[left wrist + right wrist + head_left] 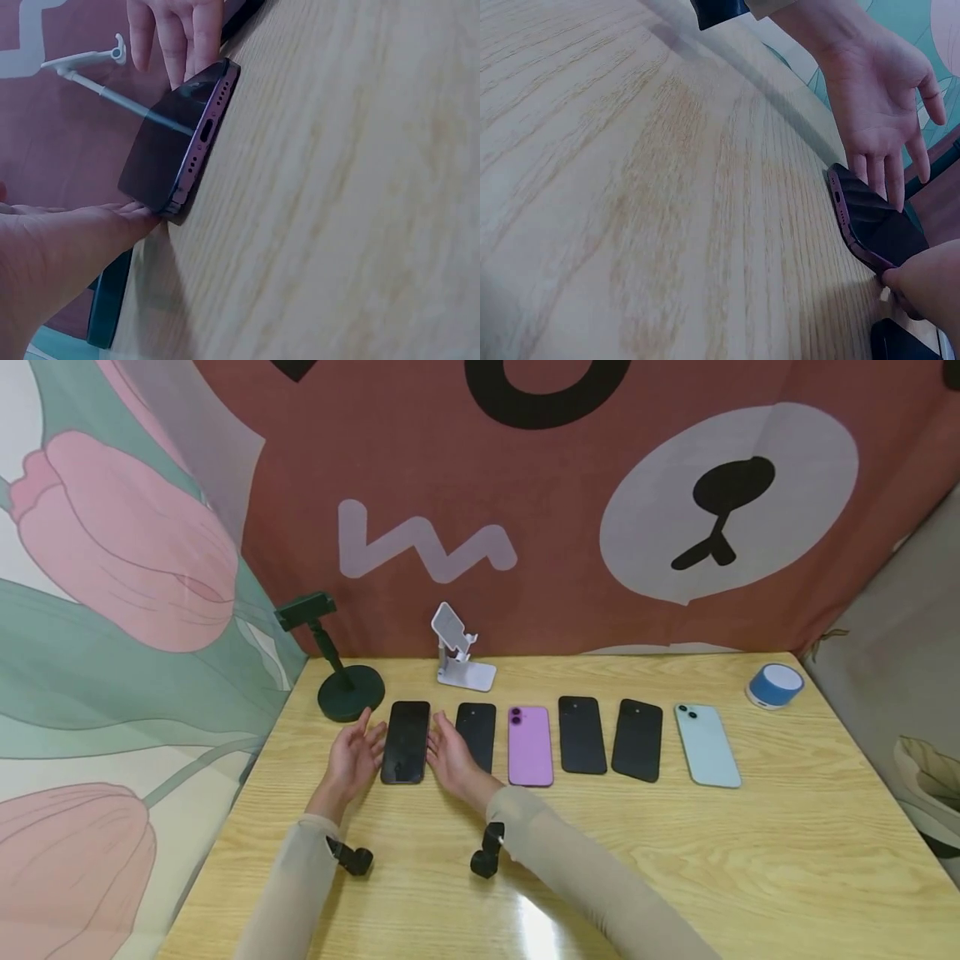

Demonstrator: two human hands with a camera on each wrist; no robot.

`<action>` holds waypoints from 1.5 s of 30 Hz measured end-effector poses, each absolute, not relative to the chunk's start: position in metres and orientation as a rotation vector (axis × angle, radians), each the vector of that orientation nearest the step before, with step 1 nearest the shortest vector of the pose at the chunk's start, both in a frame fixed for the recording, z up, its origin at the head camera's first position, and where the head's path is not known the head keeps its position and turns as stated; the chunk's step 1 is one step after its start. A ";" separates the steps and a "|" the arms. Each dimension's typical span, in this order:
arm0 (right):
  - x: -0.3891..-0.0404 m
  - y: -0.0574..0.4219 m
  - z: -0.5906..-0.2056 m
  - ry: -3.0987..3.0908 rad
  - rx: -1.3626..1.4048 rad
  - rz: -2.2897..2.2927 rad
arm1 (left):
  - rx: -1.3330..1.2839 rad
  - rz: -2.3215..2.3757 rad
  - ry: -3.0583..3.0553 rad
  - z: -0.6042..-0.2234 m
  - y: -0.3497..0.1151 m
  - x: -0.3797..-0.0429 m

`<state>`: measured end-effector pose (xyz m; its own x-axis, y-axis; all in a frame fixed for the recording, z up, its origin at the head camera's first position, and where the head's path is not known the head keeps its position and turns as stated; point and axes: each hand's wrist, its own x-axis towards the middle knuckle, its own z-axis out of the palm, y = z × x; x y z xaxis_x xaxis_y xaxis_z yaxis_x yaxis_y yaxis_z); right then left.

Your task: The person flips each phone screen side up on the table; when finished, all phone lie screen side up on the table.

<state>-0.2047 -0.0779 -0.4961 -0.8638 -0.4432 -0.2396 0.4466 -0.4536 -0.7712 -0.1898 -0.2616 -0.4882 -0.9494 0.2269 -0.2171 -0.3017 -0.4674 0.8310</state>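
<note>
A smartphone (406, 742) with a dark screen facing up lies at the left end of a row of phones; its purple edge with a charging port shows in the left wrist view. My left hand (356, 762) is at its left side, palm turned inward, fingers straight and fingertips right at the edge. On the other side my right hand (455, 762) faces it with extended fingers close to the right edge. In the right wrist view, a finger of the right hand (930, 279) touches the phone's near corner. A black phone (477, 727) is partly hidden behind the right hand.
Further right lie a purple phone (530, 746), two black phones (582, 735) and a light-blue phone (708, 746). Behind stand a dark green phone stand (351, 692) and a white phone stand (467, 674). A blue-and-white cylinder (774, 686) is at the table's back right.
</note>
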 end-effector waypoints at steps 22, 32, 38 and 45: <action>-0.196 -0.066 -0.493 1.118 -0.073 -2.316 | -0.095 2.526 1.424 -0.498 -0.261 -0.187; -0.192 -0.047 -0.479 1.048 -0.119 -2.323 | -0.145 2.539 1.549 -0.485 -0.251 -0.181; -0.196 -0.031 -0.472 1.023 -0.158 -2.339 | -0.175 2.499 1.721 -0.474 -0.245 -0.180; -0.204 -0.009 -0.467 1.122 -0.238 -2.312 | -0.180 2.464 1.810 -0.465 -0.230 -0.178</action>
<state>-0.2044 -0.0090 -0.4672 -0.8313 -0.5503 -0.0786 0.4022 -0.4979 -0.7683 -0.1781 -0.2300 -0.4647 -0.9900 -0.0059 -0.1408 -0.1326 -0.2997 0.9448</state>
